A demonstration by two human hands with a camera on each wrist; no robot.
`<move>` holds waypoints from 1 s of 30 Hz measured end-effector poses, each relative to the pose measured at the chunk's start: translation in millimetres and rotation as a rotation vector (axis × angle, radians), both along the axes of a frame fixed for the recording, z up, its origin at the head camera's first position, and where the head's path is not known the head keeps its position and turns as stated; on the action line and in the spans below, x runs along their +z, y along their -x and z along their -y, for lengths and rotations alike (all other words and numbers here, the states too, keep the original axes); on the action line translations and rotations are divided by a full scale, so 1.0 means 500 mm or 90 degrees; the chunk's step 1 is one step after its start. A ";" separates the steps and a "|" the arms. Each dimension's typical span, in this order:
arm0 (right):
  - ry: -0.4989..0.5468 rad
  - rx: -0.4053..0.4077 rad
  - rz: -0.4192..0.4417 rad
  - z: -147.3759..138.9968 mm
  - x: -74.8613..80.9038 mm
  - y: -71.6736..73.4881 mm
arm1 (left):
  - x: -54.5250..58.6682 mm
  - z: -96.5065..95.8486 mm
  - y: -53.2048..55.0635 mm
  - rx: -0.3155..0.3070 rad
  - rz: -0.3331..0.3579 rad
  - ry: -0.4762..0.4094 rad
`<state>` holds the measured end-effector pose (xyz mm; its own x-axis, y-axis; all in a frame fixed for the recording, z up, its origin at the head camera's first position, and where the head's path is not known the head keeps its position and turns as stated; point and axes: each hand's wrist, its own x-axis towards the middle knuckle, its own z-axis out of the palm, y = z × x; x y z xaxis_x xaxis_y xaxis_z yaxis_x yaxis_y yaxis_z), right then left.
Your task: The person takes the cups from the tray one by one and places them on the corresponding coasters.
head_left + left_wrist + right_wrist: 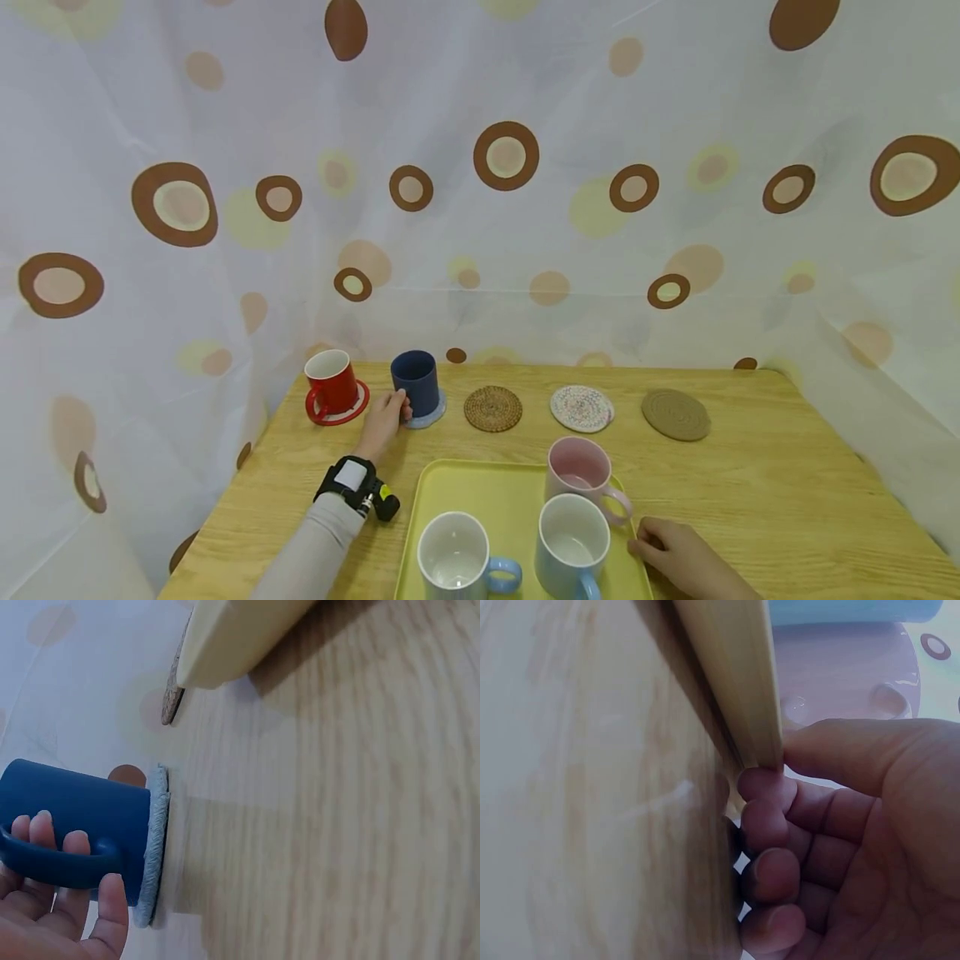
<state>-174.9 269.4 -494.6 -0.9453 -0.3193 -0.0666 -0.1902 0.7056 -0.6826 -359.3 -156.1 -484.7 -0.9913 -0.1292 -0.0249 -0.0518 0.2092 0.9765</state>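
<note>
My left hand (386,419) has its fingers through the handle of a dark blue mug (417,385), upright on a pale blue coaster (432,419). In the left wrist view the fingertips (77,841) show past the mug handle (64,868), with the thumb apart from it. My right hand (678,557) grips the right rim of a yellow tray (431,487), its thumb above and curled fingers at the edge (727,667). On that tray stand a pink mug (579,467), a light blue mug (572,533) and a white mug with a blue handle (453,554).
Left of the dark blue mug, a red mug (332,385) stands on a red-rimmed coaster (362,400). To the right lie a brown woven coaster (492,408), a speckled white coaster (582,408) and a tan coaster (676,414). A patterned curtain (525,233) borders the wooden table (780,500).
</note>
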 end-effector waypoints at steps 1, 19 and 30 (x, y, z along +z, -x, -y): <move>-0.001 -0.004 0.002 0.000 0.000 0.001 | 0.002 0.001 0.000 0.000 -0.002 0.010; 0.024 0.010 0.022 -0.004 -0.005 0.000 | 0.000 0.000 -0.015 0.007 -0.030 0.048; 0.009 -0.008 0.010 0.000 0.000 -0.001 | 0.010 0.012 -0.023 -0.006 -0.026 0.073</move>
